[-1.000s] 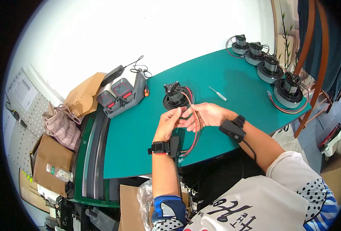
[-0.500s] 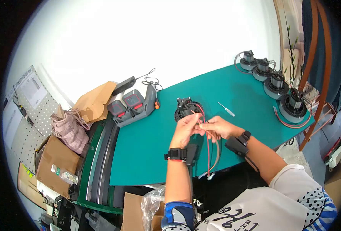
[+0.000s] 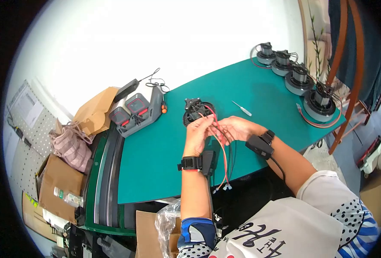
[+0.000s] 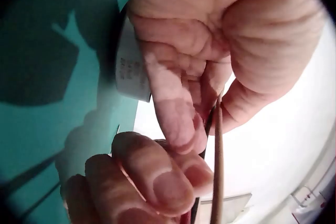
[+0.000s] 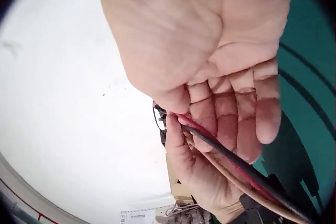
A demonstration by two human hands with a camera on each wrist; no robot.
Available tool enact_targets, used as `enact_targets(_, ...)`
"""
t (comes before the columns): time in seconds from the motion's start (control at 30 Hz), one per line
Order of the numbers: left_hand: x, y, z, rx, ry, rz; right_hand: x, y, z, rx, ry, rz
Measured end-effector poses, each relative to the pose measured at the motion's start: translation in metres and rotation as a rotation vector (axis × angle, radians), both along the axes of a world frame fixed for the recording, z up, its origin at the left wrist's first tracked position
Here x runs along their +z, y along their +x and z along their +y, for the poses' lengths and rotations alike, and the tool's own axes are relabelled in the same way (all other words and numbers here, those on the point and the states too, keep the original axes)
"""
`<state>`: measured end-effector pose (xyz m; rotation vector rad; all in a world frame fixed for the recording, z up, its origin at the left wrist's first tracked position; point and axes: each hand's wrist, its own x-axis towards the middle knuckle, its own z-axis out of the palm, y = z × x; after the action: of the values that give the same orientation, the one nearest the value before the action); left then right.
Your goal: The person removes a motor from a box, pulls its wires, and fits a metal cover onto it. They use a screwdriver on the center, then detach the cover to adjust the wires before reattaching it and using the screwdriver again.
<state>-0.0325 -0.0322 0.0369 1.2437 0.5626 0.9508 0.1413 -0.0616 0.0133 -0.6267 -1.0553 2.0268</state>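
Observation:
A motor (image 3: 194, 107) with a black finned base sits on the green table, just beyond both hands. Red, black and tan wires (image 3: 225, 161) run from it through the fingers and hang toward the near table edge, ending in small pale connectors (image 3: 228, 186). My left hand (image 3: 196, 136) pinches the wires between thumb and index finger, close to the motor. Right beside it, my right hand (image 3: 239, 128) is palm up. Its thumb and fingertips grip the red wire (image 5: 184, 120) and black wire (image 5: 210, 140), with the other fingers curled loosely under them.
A small screwdriver (image 3: 242, 108) lies right of the motor. Several similar motors (image 3: 320, 103) line the table's right side. At the left stand a grey battery charger (image 3: 140, 109), an orange-handled tool (image 3: 164, 107) and an open cardboard box (image 3: 95, 105).
The right hand went from loosely spread fingers to gripping the wires, turning palm down midway and palm up again. The wires now hang straighter beside the left wrist. The head view shifted slightly.

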Motion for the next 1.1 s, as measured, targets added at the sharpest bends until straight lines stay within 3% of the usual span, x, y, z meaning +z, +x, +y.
enact_targets(0.13,0.001,-0.001,-0.002,0.02,0.009,0.034,0.008,0.0,-0.009,-0.151,0.096,-0.175)
enact_targets(0.23,-0.004,0.002,-0.003,0.002,-0.012,0.08,0.007,0.002,-0.007,-0.349,0.254,-0.506)
enact_targets(0.4,-0.006,0.001,0.0,-0.133,-0.034,0.081,0.01,0.007,-0.01,-0.424,0.319,-0.586)
enact_targets(0.47,-0.006,0.0,0.0,-0.109,-0.025,0.079,0.011,0.012,-0.011,-0.587,0.324,-0.517)
enact_targets(0.53,-0.002,0.004,-0.006,-0.039,-0.021,0.087,0.017,0.018,-0.01,-0.529,0.26,-0.433)
enact_targets(0.63,0.0,0.002,-0.005,-0.088,-0.076,0.052,0.026,0.025,-0.016,-0.321,0.226,-0.007)
enact_targets(0.77,-0.001,0.004,-0.01,-0.089,-0.157,-0.06,0.021,0.036,-0.013,-0.296,0.182,0.152)
enact_targets(0.87,-0.003,0.001,-0.005,-0.151,-0.234,-0.159,0.026,0.044,-0.014,-0.149,0.123,0.388)
enact_targets(0.93,-0.002,-0.004,-0.003,-0.2,-0.285,-0.195,0.028,0.046,-0.02,-0.107,0.172,0.358)
enact_targets(1.0,0.0,-0.005,-0.002,-0.244,-0.322,-0.16,0.032,0.04,-0.021,-0.111,0.385,0.363)
enact_targets(1.07,0.002,-0.004,-0.006,-0.227,-0.28,0.013,0.04,0.023,-0.032,-0.351,0.318,0.297)
enact_targets(1.1,0.0,-0.002,-0.007,-0.183,-0.216,0.089,0.038,0.023,-0.032,-0.302,0.368,0.254)
